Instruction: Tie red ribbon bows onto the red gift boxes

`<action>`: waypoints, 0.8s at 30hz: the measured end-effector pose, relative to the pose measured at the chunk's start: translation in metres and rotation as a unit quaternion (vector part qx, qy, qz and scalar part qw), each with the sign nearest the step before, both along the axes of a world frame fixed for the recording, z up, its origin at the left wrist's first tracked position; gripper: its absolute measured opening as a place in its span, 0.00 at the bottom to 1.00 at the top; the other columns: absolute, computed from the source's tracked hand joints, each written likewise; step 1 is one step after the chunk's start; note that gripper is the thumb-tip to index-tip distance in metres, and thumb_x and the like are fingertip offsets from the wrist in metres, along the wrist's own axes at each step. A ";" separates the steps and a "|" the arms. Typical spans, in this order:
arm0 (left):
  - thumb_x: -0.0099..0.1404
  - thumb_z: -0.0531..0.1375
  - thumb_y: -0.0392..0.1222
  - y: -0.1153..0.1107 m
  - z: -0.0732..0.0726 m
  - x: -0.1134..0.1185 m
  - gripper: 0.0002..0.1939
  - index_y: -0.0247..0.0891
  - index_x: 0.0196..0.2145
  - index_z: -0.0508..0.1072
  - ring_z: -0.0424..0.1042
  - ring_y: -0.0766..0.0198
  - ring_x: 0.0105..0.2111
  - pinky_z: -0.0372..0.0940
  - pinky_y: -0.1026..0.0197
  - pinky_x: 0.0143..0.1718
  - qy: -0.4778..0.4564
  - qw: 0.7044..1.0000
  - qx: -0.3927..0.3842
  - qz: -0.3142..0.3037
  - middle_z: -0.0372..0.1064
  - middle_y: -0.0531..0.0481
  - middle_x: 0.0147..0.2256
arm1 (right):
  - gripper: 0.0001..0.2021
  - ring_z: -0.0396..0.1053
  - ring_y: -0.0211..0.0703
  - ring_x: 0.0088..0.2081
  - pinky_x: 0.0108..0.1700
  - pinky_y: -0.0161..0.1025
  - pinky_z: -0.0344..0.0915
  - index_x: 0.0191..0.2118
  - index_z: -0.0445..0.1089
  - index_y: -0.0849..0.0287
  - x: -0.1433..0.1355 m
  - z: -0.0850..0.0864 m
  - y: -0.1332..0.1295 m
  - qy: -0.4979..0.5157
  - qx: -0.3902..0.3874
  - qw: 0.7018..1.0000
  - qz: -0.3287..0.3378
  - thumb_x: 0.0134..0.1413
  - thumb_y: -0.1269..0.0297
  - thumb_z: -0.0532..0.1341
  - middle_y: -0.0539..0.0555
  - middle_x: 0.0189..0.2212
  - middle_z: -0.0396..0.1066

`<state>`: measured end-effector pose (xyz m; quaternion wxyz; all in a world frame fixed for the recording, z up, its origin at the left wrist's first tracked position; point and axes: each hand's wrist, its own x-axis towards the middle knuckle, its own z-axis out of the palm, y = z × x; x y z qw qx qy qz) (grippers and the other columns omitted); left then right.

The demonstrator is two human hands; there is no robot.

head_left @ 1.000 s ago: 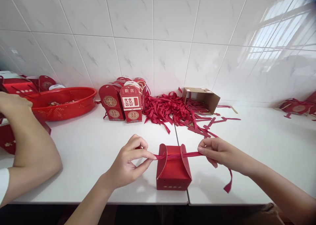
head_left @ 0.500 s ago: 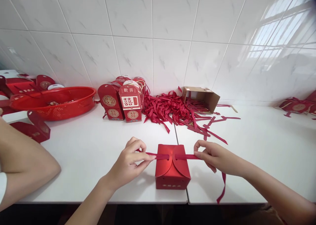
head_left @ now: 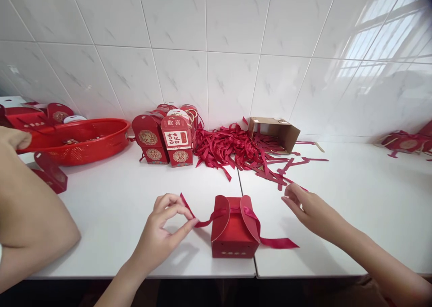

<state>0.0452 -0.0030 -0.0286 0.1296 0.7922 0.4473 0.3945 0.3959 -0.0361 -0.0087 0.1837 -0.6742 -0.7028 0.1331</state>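
A small red box (head_left: 234, 248) stands near the table's front edge, its two curved top flaps raised and apart. A dark red ribbon (head_left: 251, 212) is threaded through the flaps, its right end lying loose on the table. My left hand (head_left: 170, 221), left of the box, pinches the ribbon's other end between thumb and forefinger. To the right, my right hand (head_left: 302, 203) is off the ribbon, near some red strips; thumb and fingers are apart and nothing shows between them.
Against the wall are upright red boxes (head_left: 178, 140), a heap of red ribbons (head_left: 229, 145) and an open cardboard box (head_left: 290, 138). A red basket (head_left: 101, 140) sits left. Another person's arm (head_left: 37, 208) rests at the left edge. More red packages (head_left: 405, 143) lie right.
My right hand has let go of the ribbon and moved right and up. The right ribbon end has dropped to the table, and the box flaps have opened. The other person's arm has shifted.
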 end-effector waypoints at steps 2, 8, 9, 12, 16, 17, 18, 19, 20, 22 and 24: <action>0.60 0.60 0.47 -0.009 0.006 -0.001 0.10 0.41 0.26 0.75 0.67 0.63 0.30 0.63 0.63 0.35 0.032 0.995 -0.100 0.001 0.65 0.51 0.28 | 0.14 0.59 0.39 0.24 0.28 0.35 0.56 0.31 0.59 0.56 -0.010 0.011 -0.012 0.039 -0.051 0.995 0.076 0.62 0.54 0.47 0.49 0.22 0.64; 0.64 0.52 0.50 -0.028 0.007 0.014 0.16 0.44 0.37 0.78 0.72 0.57 0.32 0.64 0.61 0.35 0.041 0.940 -0.318 -0.115 0.75 0.48 0.30 | 0.16 0.63 0.42 0.27 0.29 0.36 0.55 0.37 0.70 0.54 -0.040 0.006 -0.028 0.000 -0.162 0.960 0.229 0.62 0.55 0.47 0.53 0.26 0.68; 0.64 0.53 0.51 -0.027 0.004 0.016 0.16 0.46 0.39 0.78 0.73 0.55 0.35 0.64 0.60 0.37 0.024 0.938 -0.328 -0.109 0.76 0.48 0.32 | 0.16 0.65 0.44 0.28 0.30 0.38 0.56 0.40 0.70 0.55 -0.041 -0.001 -0.026 -0.017 -0.167 0.961 0.219 0.61 0.54 0.48 0.55 0.28 0.69; 0.63 0.55 0.52 -0.020 -0.010 0.018 0.17 0.48 0.46 0.75 0.70 0.51 0.45 0.63 0.58 0.41 -0.044 0.931 -0.358 -0.051 0.75 0.46 0.41 | 0.21 0.67 0.48 0.31 0.33 0.41 0.60 0.51 0.65 0.59 -0.035 -0.020 -0.014 0.045 -0.206 0.967 0.146 0.61 0.51 0.48 0.58 0.30 0.70; 0.62 0.57 0.49 -0.009 -0.017 0.019 0.23 0.47 0.55 0.66 0.70 0.56 0.44 0.65 0.60 0.37 -0.224 0.885 -0.407 -0.005 0.69 0.44 0.47 | 0.25 0.67 0.40 0.29 0.31 0.38 0.63 0.60 0.51 0.56 -0.030 -0.025 -0.007 0.383 -0.226 0.894 0.054 0.60 0.55 0.53 0.56 0.39 0.71; 0.63 0.57 0.47 -0.008 -0.015 0.021 0.23 0.48 0.56 0.65 0.71 0.58 0.41 0.66 0.60 0.35 -0.293 0.862 -0.413 -0.017 0.68 0.45 0.46 | 0.25 0.68 0.38 0.30 0.31 0.36 0.64 0.60 0.51 0.53 -0.030 -0.023 -0.007 0.476 -0.210 0.853 0.034 0.58 0.58 0.56 0.56 0.45 0.69; 0.63 0.57 0.44 -0.007 -0.012 0.022 0.22 0.49 0.56 0.64 0.71 0.60 0.39 0.66 0.61 0.33 -0.365 0.833 -0.414 -0.030 0.68 0.46 0.46 | 0.25 0.68 0.36 0.32 0.31 0.34 0.65 0.58 0.53 0.52 -0.031 -0.020 -0.008 0.560 -0.190 0.806 0.012 0.56 0.61 0.59 0.55 0.50 0.67; 0.63 0.57 0.41 -0.006 -0.009 0.024 0.22 0.51 0.55 0.64 0.71 0.62 0.38 0.66 0.63 0.31 -0.431 0.800 -0.415 -0.043 0.67 0.47 0.46 | 0.23 0.67 0.33 0.32 0.31 0.32 0.66 0.55 0.56 0.51 -0.032 -0.017 -0.009 0.629 -0.173 0.758 -0.010 0.55 0.64 0.61 0.55 0.53 0.65; 0.63 0.57 0.39 -0.006 -0.005 0.025 0.22 0.52 0.55 0.64 0.71 0.64 0.37 0.66 0.65 0.29 -0.487 0.764 -0.419 -0.054 0.67 0.49 0.46 | 0.20 0.66 0.31 0.31 0.31 0.31 0.66 0.51 0.60 0.52 -0.032 -0.015 -0.009 0.682 -0.157 0.713 -0.032 0.54 0.66 0.62 0.54 0.54 0.64; 0.63 0.57 0.35 -0.005 0.001 0.027 0.21 0.50 0.53 0.67 0.70 0.68 0.33 0.63 0.70 0.22 -0.562 0.702 -0.434 -0.056 0.67 0.50 0.43 | 0.15 0.63 0.28 0.28 0.30 0.28 0.68 0.45 0.65 0.54 -0.032 -0.012 -0.010 0.745 -0.129 0.651 -0.071 0.51 0.71 0.64 0.53 0.54 0.65; 0.64 0.55 0.32 -0.003 0.005 0.028 0.16 0.42 0.49 0.71 0.68 0.72 0.28 0.60 0.73 0.17 -0.607 0.656 -0.446 -0.048 0.68 0.50 0.39 | 0.14 0.63 0.28 0.27 0.30 0.26 0.68 0.42 0.67 0.55 -0.030 -0.011 -0.008 0.767 -0.098 0.627 -0.096 0.49 0.73 0.65 0.51 0.51 0.67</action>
